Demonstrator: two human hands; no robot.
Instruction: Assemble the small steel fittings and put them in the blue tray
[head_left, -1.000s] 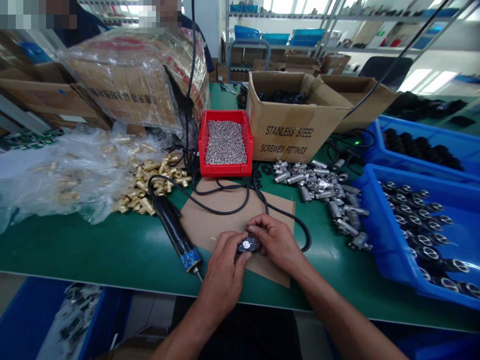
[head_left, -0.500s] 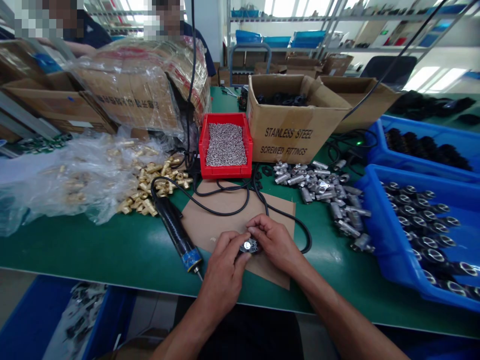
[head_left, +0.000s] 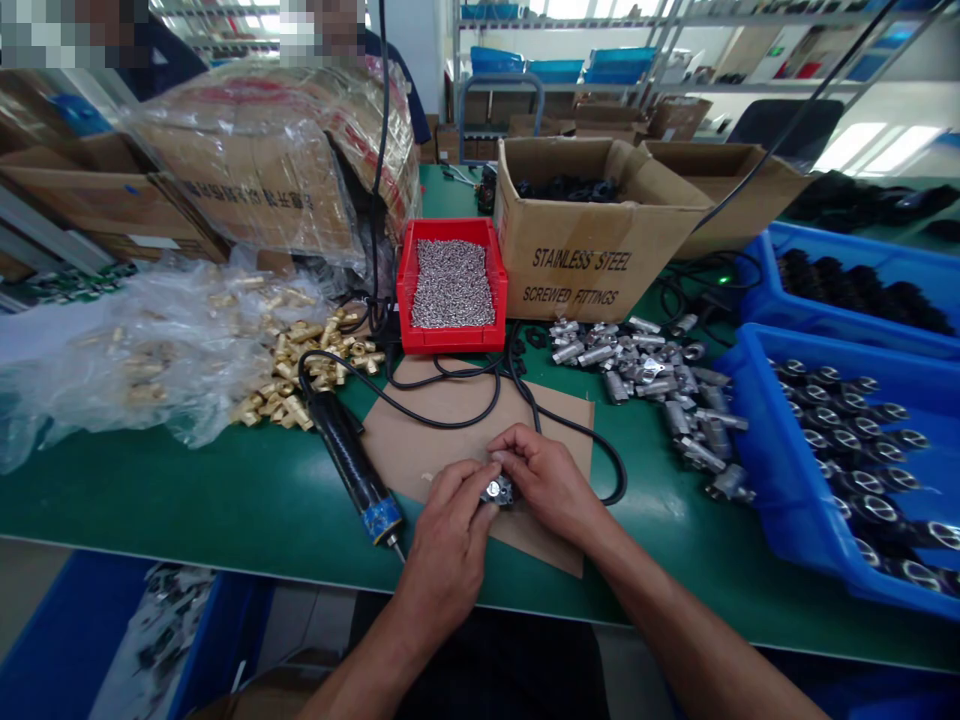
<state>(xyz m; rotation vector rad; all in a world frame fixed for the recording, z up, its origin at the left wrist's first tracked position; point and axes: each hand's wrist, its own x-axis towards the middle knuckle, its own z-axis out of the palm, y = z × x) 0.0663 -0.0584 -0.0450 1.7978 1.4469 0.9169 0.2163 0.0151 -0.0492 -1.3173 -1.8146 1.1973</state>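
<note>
Over a brown cardboard sheet (head_left: 416, 440), my left hand (head_left: 448, 535) is closed around a small silver metal fitting (head_left: 496, 490) with a round face. My right hand (head_left: 551, 485) is at the fitting's far side, thumb and forefinger pinched together close to the left fingertips. Whatever sits in that pinch is too small or hidden to make out. Left of my hands lies a black electric screwdriver (head_left: 346, 455) with blue tape near its bit, which points toward me. Beyond the sheet stands a red bin (head_left: 453, 341) filled with tiny silver screws or similar parts.
Brass fittings (head_left: 292, 410) and plastic bags (head_left: 135, 370) lie at left. Silver fittings (head_left: 649, 365) are heaped at right, beside a blue tray (head_left: 780, 530) of black-and-silver parts. Behind is a cardboard box (head_left: 592, 255). A black cable (head_left: 600, 440) loops across the sheet. People stand at the back left.
The camera view has shifted slightly. Both hands stay at the fitting, with hardly any movement of the fingers.
</note>
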